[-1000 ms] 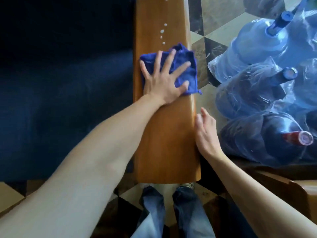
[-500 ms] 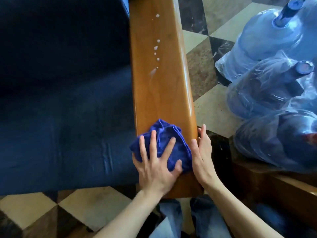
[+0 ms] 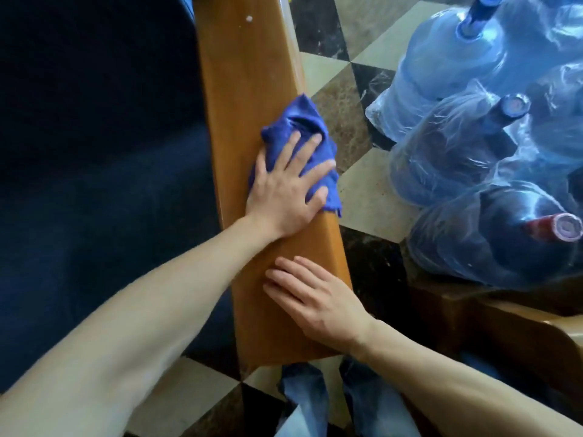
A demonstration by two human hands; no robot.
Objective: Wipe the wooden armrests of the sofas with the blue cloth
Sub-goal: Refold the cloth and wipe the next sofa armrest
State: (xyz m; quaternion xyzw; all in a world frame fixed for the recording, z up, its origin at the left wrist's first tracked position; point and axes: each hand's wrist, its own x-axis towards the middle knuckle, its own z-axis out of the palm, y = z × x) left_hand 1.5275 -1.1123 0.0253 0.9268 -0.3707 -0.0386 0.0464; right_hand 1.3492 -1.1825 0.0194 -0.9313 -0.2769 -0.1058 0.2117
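A long wooden armrest [image 3: 249,77] runs from the near edge toward the top of the view, beside a dark blue sofa seat [image 3: 94,152]. The crumpled blue cloth [image 3: 296,121] lies on the armrest's right half, partly hanging over the right edge. My left hand [image 3: 290,190] presses flat on the cloth with fingers spread. My right hand [image 3: 315,298] rests flat on the bare wood near the armrest's front end, holding nothing. A small white speck [image 3: 249,18] shows on the wood far up.
Several large blue water jugs wrapped in plastic [image 3: 473,152] lie on the checkered tile floor [image 3: 366,190] to the right. A wooden furniture piece [image 3: 520,329] sits at the lower right. My jeans-clad legs [image 3: 334,402] stand just before the armrest's end.
My left hand slid the cloth away from the armrest's near end up toward the middle and right edge. My right hand moved from the side edge onto the top surface.
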